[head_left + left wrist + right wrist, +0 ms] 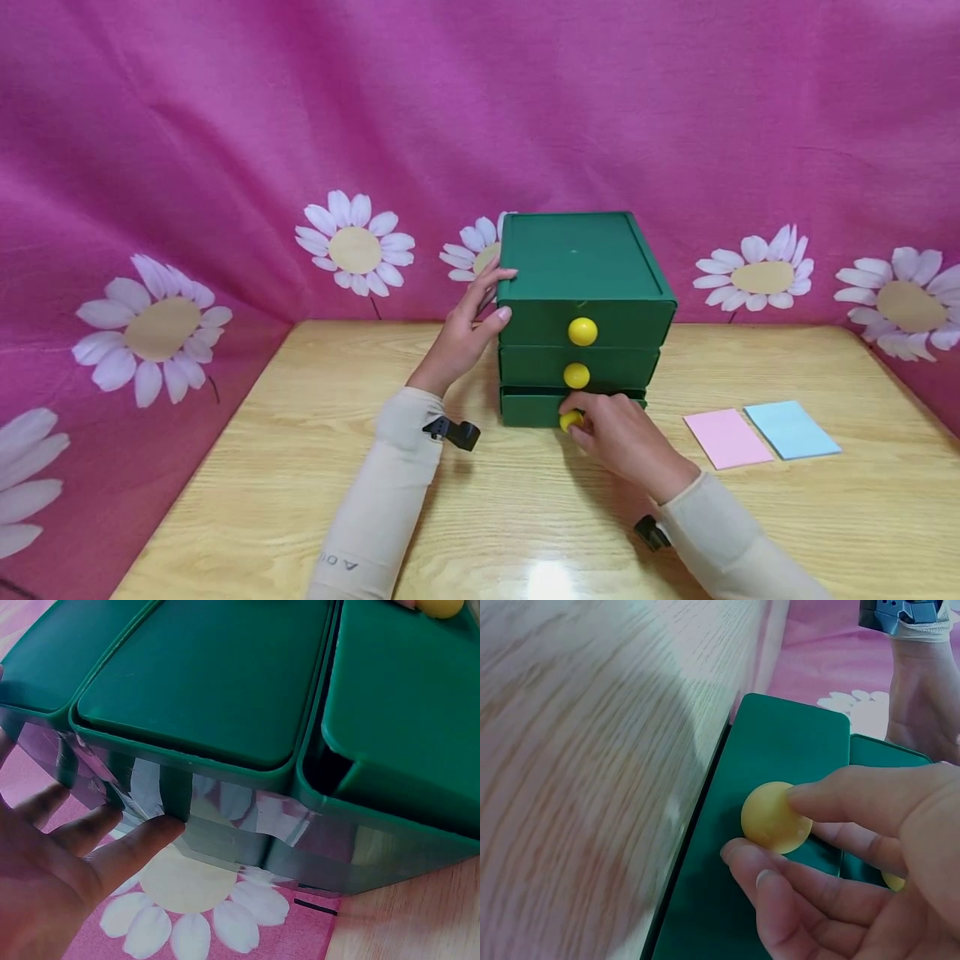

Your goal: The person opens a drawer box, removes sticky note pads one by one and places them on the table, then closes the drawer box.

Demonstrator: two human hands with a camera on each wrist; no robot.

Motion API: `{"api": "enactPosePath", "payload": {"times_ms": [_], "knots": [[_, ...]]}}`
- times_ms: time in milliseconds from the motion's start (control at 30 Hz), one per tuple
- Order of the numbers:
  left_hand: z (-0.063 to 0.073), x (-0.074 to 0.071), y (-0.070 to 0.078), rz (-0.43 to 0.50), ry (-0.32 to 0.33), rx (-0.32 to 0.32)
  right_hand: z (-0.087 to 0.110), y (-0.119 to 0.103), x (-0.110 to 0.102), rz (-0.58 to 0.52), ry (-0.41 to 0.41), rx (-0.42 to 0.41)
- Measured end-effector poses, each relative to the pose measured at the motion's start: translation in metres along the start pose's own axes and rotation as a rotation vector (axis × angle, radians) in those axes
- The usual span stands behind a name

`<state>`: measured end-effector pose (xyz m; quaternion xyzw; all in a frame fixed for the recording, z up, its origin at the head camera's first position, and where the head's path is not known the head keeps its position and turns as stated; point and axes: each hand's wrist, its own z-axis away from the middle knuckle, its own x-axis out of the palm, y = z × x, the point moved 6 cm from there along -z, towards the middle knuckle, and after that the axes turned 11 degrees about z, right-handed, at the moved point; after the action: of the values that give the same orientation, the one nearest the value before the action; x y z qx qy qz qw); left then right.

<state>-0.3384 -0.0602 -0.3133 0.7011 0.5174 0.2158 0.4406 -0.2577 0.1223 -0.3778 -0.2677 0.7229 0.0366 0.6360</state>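
Observation:
A green box of three stacked drawers (577, 258) stands on the table, each drawer front bearing a round yellow knob. The bottom drawer (528, 408) juts out slightly, leaving a dark gap above its front. My right hand (622, 437) pinches the bottom yellow knob (769, 817) between thumb and fingers. Against the box's left side rests my left hand (468, 329), fingers extended, with fingertips at the upper edge. In the left wrist view, its fingers (139, 851) lie spread along the shiny side wall. What the drawers contain is hidden.
To the right of the box, a pink paper pad (727, 437) and a light blue paper pad (792, 429) lie side by side on the wooden table (262, 467). A magenta cloth (480, 100) with white daisies rises behind the table and along its sides.

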Motion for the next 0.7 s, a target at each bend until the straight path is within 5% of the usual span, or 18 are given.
{"api": "enactPosePath", "payload": {"times_ms": [700], "knots": [[-0.0004,-0.0005,-0.0047,-0.006,0.001,0.003,0.0067,-0.0037,0.0009,0.04,0.025,-0.015]]}}
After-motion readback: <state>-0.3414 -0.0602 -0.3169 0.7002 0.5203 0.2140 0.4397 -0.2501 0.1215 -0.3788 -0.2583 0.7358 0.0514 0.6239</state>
